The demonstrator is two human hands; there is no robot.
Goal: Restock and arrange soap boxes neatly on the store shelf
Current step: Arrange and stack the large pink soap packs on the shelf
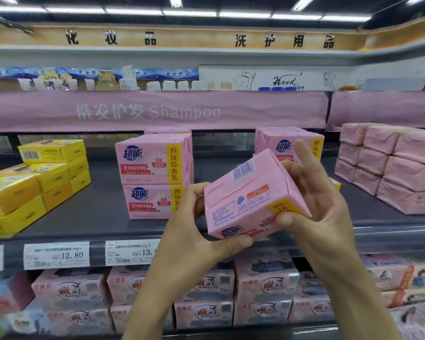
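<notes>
Head view: I see both hands holding one pink soap box in the air, in front of the middle shelf and clear of its surface.

1. Left hand: the fingers curl round the box's left end and the thumb presses along its lower front edge. I read this as a firm grasp.
2. Right hand: the thumb presses on the yellow corner at the box's right end and the fingers wrap behind it. The index finger points upward, off the box.
3. Box attitude: tilted, with the barcode face uppermost and the right end raised.

On the shelf, a two-high stack of matching pink boxes stands just left of the held box, fronts facing out. A second pink stack stands behind the right hand, partly hidden. Yellow boxes are stacked well to the left, and pale pink wrapped packs are stacked at the far right.

Price tags sit on the shelf's front rail. A pink banner marked "Shampoo" hangs above. Further pink packs fill the shelf below.
</notes>
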